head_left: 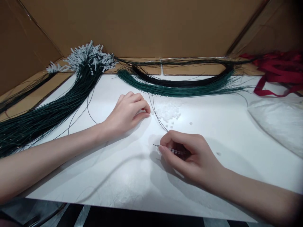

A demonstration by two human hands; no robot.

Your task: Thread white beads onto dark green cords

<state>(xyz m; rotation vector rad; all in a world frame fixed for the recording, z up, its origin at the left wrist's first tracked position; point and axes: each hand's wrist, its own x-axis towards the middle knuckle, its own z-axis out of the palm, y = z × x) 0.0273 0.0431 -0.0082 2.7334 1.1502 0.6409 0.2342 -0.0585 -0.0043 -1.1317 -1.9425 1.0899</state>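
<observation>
My right hand [187, 154] is closed in a pinch on a thin dark green wire [158, 118] that carries a few small white beads near its tip. The wire's end pokes out left of my thumb. My left hand [129, 112] rests on the white sheet [132, 176] with fingers curled and thumb pressed to the fingertips, just left of a small pile of loose white beads [168, 111]. What, if anything, those fingers pinch is too small to see.
A bundle of green wires tipped with white beads [87, 60] fans out at the left. Bare green and black wires [180, 86] curve along the back. Red ribbon [276, 71] lies at the back right, a clear bag [279, 121] below it. Cardboard walls [146, 25] surround the sheet.
</observation>
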